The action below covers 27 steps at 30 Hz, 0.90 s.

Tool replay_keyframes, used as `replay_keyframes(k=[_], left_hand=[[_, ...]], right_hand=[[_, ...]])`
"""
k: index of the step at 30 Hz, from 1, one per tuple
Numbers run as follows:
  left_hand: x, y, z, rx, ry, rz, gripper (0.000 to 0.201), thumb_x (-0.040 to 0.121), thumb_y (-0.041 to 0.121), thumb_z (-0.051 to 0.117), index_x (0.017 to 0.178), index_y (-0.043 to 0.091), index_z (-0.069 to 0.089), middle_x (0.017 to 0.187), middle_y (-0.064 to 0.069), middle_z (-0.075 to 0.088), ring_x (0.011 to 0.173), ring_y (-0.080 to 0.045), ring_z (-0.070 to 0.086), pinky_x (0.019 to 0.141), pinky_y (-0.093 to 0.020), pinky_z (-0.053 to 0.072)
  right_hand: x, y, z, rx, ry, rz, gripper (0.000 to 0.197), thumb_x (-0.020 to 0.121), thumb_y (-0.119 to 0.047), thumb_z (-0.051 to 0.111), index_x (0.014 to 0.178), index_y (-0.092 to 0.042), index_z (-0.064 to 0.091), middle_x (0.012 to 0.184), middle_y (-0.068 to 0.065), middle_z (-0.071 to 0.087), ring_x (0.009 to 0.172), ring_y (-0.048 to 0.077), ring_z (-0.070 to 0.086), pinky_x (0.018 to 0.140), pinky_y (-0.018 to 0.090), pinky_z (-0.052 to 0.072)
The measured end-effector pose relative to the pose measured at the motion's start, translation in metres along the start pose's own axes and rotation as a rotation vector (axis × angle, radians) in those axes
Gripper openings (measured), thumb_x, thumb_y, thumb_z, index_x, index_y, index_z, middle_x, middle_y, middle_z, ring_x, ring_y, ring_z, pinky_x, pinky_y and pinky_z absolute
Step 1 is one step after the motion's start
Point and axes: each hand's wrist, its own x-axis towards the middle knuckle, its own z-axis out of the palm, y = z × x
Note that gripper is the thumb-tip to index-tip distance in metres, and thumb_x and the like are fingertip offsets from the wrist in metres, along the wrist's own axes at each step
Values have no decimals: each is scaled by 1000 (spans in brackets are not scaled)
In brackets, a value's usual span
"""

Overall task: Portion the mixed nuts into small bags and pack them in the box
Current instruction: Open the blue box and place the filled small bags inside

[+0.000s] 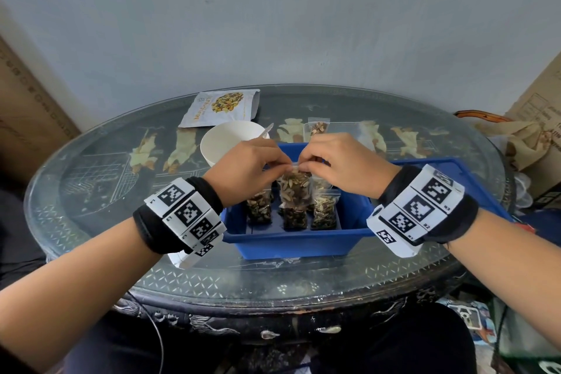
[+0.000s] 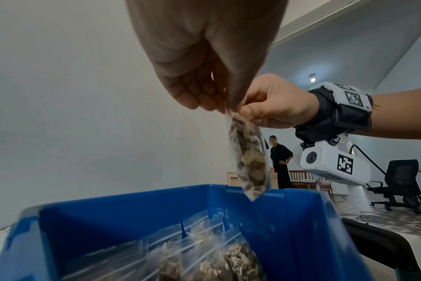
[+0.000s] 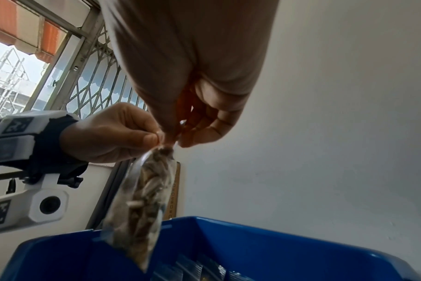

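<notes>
Centrally, both hands, left [image 1: 246, 165] and right [image 1: 337, 161], pinch the top of a nut-filled bag [image 1: 295, 188] hanging above the blue box [image 1: 291, 241], which holds at least three filled bags [image 1: 324, 211], while a white bowl [image 1: 224, 143] sits behind.

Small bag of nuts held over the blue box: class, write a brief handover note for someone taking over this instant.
Left hand and right hand both pinch the top edge of one filled small bag, hanging above the blue box.
Done: several filled bags stand in the box.
Elsewhere: white bowl, nut pouch, another filled bag on the table.
Left: finish with the held bag's top if needed, set it in the box, then pack the table bag.
</notes>
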Motion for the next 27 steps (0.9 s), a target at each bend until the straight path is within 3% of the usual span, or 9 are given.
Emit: replay_keyframes(k=[4, 6, 10, 15, 22, 25, 27], left_hand=[[-1, 0, 0, 1, 26, 37, 35, 84, 33, 53, 83, 5, 73, 73, -7, 66, 71, -10, 52, 64, -17, 42], [-2, 0, 0, 11, 26, 52, 34, 84, 31, 54, 82, 4, 73, 72, -7, 66, 71, -10, 51, 64, -16, 41], [-3, 2, 2, 12, 29, 45, 32, 86, 30, 52, 82, 5, 72, 73, -4, 64, 70, -6, 48, 66, -8, 37], [-2, 8, 8, 48, 56, 26, 26, 84, 24, 49, 77, 4, 64, 69, -1, 55, 67, -3, 39, 64, -13, 32], [-2, 6, 4, 7, 26, 1, 32, 86, 31, 49, 84, 5, 68, 77, -6, 61, 73, -7, 48, 66, -20, 42], [-2, 8, 4, 2, 18, -3, 33, 86, 31, 49, 85, 5, 68, 78, -6, 62, 74, -9, 49, 66, -23, 43], [-2, 8, 4, 4, 15, -2, 31, 85, 31, 49, 84, 5, 68, 76, -5, 61, 73, -8, 48, 67, -18, 42]], right_hand=[[-2, 0, 0, -6, -6, -32, 19, 87, -17, 58, 87, -3, 72, 79, 3, 61, 70, 12, 52, 67, 23, 39], [-3, -1, 0, -14, -21, -40, 17, 88, -14, 59, 86, -2, 71, 80, 8, 63, 71, 14, 54, 68, 25, 41], [-4, -2, 2, -16, -30, -53, 13, 88, -10, 59, 85, -1, 68, 81, 10, 62, 70, 17, 55, 68, 17, 36], [-4, -6, 6, -19, 1, -57, 9, 86, -5, 58, 85, 0, 65, 78, 2, 55, 67, 12, 48, 63, 16, 32], [-5, -2, 3, 16, 11, -59, 8, 86, -6, 61, 85, -1, 67, 78, -5, 51, 66, 7, 47, 68, 2, 35], [-6, -1, 4, 38, 22, -58, 8, 85, -6, 61, 86, -1, 68, 78, -5, 51, 66, 4, 46, 69, 3, 35], [-6, 0, 5, 43, 24, -56, 7, 85, -5, 61, 84, -2, 67, 77, -5, 52, 66, 8, 48, 68, 7, 37]])
